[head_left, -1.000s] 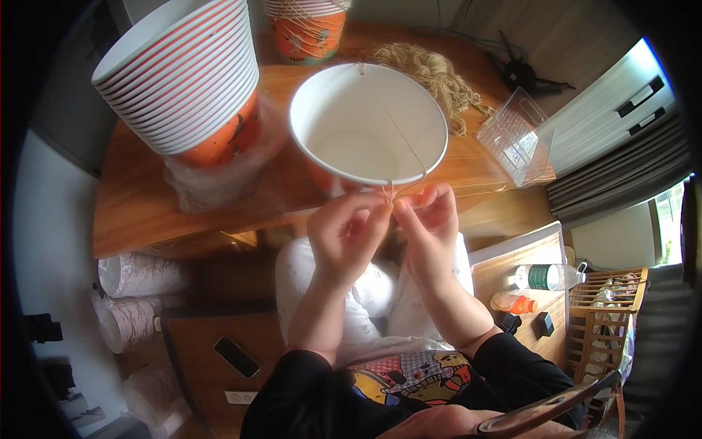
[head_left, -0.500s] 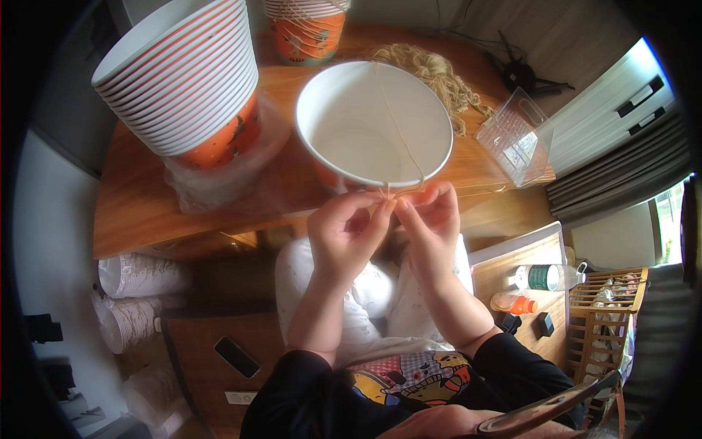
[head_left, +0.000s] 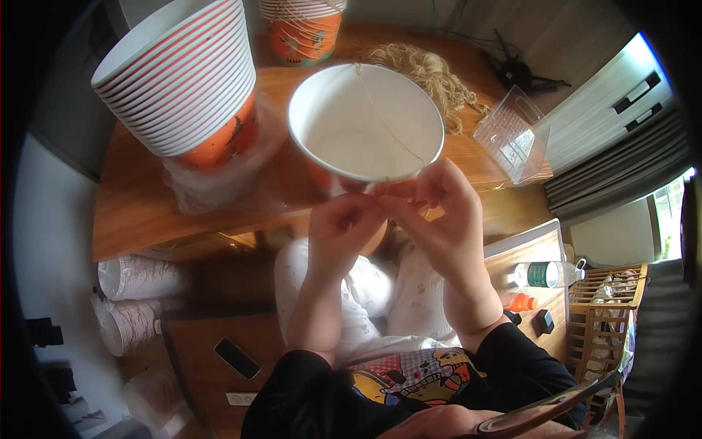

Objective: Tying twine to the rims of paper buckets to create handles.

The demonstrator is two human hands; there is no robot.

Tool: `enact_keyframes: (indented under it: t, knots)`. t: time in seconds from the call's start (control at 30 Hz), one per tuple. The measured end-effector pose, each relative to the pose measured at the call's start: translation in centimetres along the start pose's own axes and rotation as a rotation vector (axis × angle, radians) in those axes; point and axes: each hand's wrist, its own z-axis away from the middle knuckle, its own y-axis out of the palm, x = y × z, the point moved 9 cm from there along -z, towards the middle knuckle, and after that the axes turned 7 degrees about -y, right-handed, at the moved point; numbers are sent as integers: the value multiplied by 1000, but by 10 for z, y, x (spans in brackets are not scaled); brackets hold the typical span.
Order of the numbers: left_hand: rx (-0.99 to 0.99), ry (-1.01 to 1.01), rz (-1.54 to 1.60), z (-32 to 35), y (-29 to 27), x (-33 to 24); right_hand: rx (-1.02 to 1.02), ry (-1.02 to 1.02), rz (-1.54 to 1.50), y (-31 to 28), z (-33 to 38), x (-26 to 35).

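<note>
A large white-lined paper bucket (head_left: 344, 110) stands at the table's front edge, its open mouth toward me. A thin tan string (head_left: 395, 139) runs from its far rim across the opening to its near rim. Just below that rim, my left hand (head_left: 344, 234) pinches the string with thumb and forefinger. My right hand (head_left: 442, 227) meets it there, fingers bent and also closed on the string. The fingertips touch, and the exact knot or loop between them is too small to make out.
A tall stack of orange paper buckets (head_left: 183, 80) leans at the left on clear plastic. Behind stands a string-wrapped bucket stack (head_left: 303, 33). A bundle of tan strings (head_left: 424, 69) and a clear plastic tray (head_left: 512, 135) lie right. A phone (head_left: 238, 358) rests lower left.
My right hand has turned and risen a little toward the bucket's rim. The bucket has shifted slightly left, and the string across its mouth sits lower.
</note>
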Motion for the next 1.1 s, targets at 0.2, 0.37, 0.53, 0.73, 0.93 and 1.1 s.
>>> enact_keyframes:
  t: [0.2, 0.37, 0.53, 0.73, 0.93, 1.1]
  knots:
    - [128, -49, -35, 0, 4, 4, -35, 38, -54, 0, -4, -1]
    - [164, -88, 31, 1, 6, 6, -60, 26, -119, 0, -4, -4]
    - [95, -124, 29, 1, 8, 5, -79, 47, -153, 1, -5, -4]
    - [110, -113, -12, -1, 4, 11, -102, 30, -167, -6, -2, -4]
    - [75, 112, -80, 1, -12, 8, 56, -74, -685, -9, 35, 41]
    - [-103, 14, -40, 10, -15, 22, 64, -363, -1428, -3, 71, 91]
